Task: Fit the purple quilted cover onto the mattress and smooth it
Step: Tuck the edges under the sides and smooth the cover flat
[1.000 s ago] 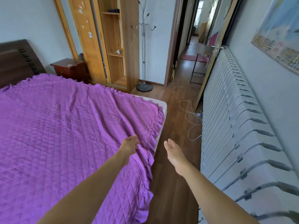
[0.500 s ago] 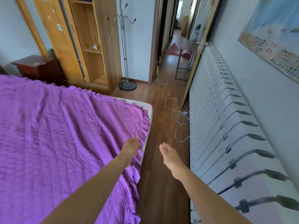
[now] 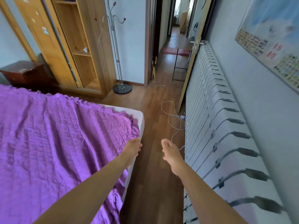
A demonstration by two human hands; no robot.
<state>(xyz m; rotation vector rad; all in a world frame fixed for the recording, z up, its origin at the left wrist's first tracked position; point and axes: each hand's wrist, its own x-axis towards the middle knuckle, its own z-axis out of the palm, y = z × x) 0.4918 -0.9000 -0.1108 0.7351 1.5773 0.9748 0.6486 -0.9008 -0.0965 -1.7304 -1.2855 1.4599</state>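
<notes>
Currently the purple quilted cover lies spread over the mattress, creased in long diagonal folds. Its ruffled hem stops short of the far right corner, where a white strip of mattress is exposed. The left hand is at the hem on the bed's right edge, back of hand to the camera; whether its fingers pinch the fabric cannot be determined. The right hand hangs over the wooden floor beside the bed, fingers relaxed and together, holding nothing. A white cable lies on the floor beside the radiator.
</notes>
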